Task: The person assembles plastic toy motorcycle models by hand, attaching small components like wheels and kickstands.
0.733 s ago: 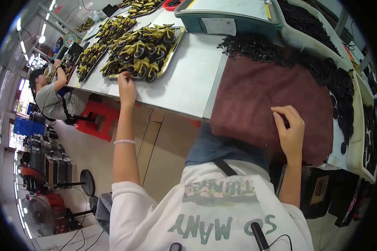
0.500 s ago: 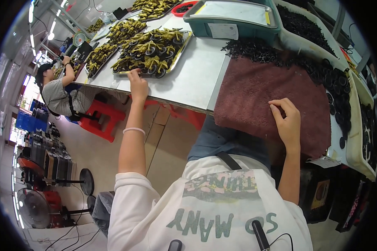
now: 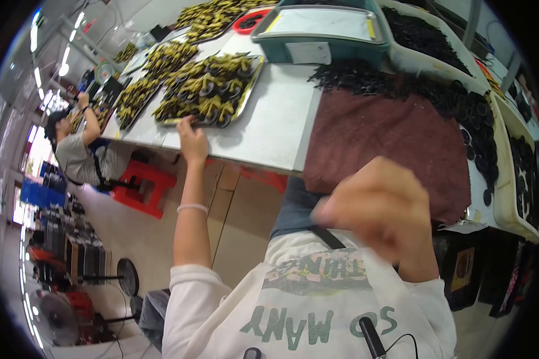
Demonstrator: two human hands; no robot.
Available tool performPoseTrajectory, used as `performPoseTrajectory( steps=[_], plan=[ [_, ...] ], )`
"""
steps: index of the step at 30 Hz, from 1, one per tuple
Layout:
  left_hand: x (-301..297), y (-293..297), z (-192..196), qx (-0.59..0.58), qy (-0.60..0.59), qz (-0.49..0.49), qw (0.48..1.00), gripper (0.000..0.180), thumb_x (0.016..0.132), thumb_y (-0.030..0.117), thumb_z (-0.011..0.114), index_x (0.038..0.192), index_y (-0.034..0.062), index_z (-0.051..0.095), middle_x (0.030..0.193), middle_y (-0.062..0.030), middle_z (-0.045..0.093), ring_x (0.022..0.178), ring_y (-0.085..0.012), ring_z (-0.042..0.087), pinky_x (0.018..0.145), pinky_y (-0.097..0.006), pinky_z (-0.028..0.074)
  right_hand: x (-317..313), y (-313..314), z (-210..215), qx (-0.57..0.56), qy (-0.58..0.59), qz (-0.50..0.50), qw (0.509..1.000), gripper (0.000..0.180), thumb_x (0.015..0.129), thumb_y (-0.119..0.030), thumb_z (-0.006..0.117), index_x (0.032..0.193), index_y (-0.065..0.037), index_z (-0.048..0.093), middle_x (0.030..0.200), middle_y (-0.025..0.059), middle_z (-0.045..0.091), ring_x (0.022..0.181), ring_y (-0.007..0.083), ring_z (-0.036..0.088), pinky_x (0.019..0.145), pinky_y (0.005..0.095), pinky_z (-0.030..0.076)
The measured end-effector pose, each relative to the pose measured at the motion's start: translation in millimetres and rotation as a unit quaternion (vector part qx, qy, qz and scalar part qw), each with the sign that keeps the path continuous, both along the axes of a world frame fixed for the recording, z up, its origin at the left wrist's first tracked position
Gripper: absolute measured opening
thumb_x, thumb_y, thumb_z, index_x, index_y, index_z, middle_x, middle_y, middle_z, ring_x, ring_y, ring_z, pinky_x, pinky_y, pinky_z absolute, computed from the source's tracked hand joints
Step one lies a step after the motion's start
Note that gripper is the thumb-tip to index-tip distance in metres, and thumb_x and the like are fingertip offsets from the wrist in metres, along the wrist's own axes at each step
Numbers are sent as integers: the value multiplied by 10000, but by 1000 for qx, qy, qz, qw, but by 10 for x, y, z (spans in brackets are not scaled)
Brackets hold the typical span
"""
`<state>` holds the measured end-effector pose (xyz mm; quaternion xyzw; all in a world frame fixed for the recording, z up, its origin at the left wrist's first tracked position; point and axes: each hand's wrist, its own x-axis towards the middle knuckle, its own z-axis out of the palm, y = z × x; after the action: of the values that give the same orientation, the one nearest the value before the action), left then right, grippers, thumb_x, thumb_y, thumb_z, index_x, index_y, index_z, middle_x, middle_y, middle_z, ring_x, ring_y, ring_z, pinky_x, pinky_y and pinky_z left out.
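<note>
My left hand (image 3: 191, 140) reaches out to the table's front edge, its fingers curled on the near rim of a metal tray (image 3: 250, 90). The tray is heaped with small yellow-and-black parts (image 3: 209, 90). My right hand (image 3: 383, 209) is raised close to the camera, above the near edge of a maroon cloth (image 3: 389, 137). It is blurred and its fingers are curled; I cannot tell whether it holds anything. Small black parts (image 3: 365, 81) lie piled along the far and right sides of the cloth.
A teal bin (image 3: 323, 42) stands behind the cloth. White bins (image 3: 509, 179) of black parts line the right side. More trays of yellow parts (image 3: 161, 66) stretch left, where another person (image 3: 72, 149) sits near a red stool (image 3: 147, 185). A fan (image 3: 54, 308) stands on the floor.
My right hand has lifted off the maroon cloth and come up toward the camera. My left hand stays at the tray's near rim.
</note>
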<state>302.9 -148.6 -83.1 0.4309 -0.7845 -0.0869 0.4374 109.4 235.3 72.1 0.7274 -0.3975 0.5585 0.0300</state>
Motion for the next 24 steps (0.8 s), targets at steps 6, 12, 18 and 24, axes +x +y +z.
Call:
performPoseTrajectory(
  steps=[6,12,18,24],
  plan=[
    [227,-80,-76,11,37,-5,999,359,793,-18,474,1144,5,546,1157,-145,517,1063,-267,542,951,-346,418,204,52,637,-103,44,168,979,338,923,-334,567,966,-37,721,968,144,697,839,279,661,763,383,539],
    [198,-132,-101,59,91,-29,994,338,825,-26,463,1152,-3,547,1140,-108,511,1023,-228,556,931,-327,434,-25,-77,614,-130,20,63,989,249,861,-264,590,893,-39,690,914,114,680,765,248,642,680,353,510],
    [179,-283,-190,71,128,-57,988,357,846,-31,463,1198,-19,515,1155,-123,511,1069,-240,544,950,-339,424,-193,-75,541,-175,8,-55,983,144,786,-180,616,805,-42,653,848,78,660,676,210,618,581,318,475],
    [352,-362,-307,-70,62,-94,991,340,891,-24,454,1229,-35,488,1201,-132,502,1083,-233,540,949,-339,435,-446,-162,396,-211,35,-116,970,58,711,-96,643,717,-45,615,782,41,641,587,173,595,481,282,441]
  ],
)
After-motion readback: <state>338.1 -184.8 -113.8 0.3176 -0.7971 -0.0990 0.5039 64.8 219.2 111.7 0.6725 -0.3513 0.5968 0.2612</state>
